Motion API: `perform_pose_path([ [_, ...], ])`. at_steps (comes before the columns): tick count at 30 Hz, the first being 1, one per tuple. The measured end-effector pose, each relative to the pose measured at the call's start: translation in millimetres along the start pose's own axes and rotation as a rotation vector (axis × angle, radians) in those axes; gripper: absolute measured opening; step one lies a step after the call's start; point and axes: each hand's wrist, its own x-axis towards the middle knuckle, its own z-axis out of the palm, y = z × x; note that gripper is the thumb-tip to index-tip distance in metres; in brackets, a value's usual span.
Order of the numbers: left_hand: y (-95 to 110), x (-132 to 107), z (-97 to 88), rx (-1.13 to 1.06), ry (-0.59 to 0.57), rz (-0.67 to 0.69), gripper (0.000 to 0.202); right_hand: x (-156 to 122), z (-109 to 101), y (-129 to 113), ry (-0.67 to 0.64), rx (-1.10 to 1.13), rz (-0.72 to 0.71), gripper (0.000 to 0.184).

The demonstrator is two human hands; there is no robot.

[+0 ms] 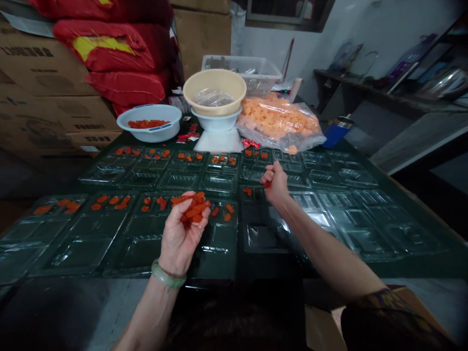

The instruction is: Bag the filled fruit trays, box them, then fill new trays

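Cupped in my left hand point(185, 236) is a heap of orange-red pieces point(195, 207) that look like dried fruit or carrot slices. A pale green bangle point(168, 275) circles that wrist. My right hand point(276, 183) is closed above the trays right of centre, with a bit of orange-red showing at its fingers. Clear plastic compartment trays point(87, 234) lie in two rows across the table. Small groups of the pieces sit in the far compartments of the left and middle trays, such as the pieces point(247, 191) left of my right hand.
A light blue basin point(149, 134) of orange-red pieces stands at the back left. Behind the trays are a cream basin point(190, 92) on a pale blue one, a white basket point(268, 73), a bag of pale orange pieces point(280, 119) and a blue cup point(335, 132). Cartons point(40, 117) flank the left.
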Motion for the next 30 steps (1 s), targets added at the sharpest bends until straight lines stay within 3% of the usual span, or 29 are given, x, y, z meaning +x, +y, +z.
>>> perform_pose_path([
  [5, 1.3, -1.4, 3.3, -0.011, 0.007, 0.0, 0.015, -0.2, -3.2, 2.6, -0.144, -0.01, -0.009, 0.007],
  [13, 3.4, -3.6, 4.1, -0.019, 0.028, 0.014, 0.014, -1.0, -24.3, -18.1, -0.232, -0.101, 0.008, 0.035],
  [19, -2.7, -2.1, 4.4, -0.013, -0.044, 0.0, 0.016, -18.4, -29.9, -5.5, -0.382, -0.188, 0.009, 0.029],
  [23, -1.4, -2.8, 5.0, -0.007, -0.024, 0.006, 0.017, -27.5, -31.7, -1.7, -0.475, -0.278, -0.025, 0.025],
  [30, -1.5, -4.5, 8.8, 0.002, -0.043, 0.017, 0.017, -26.2, -34.9, -7.1, -0.428, -0.214, -0.062, 0.026],
])
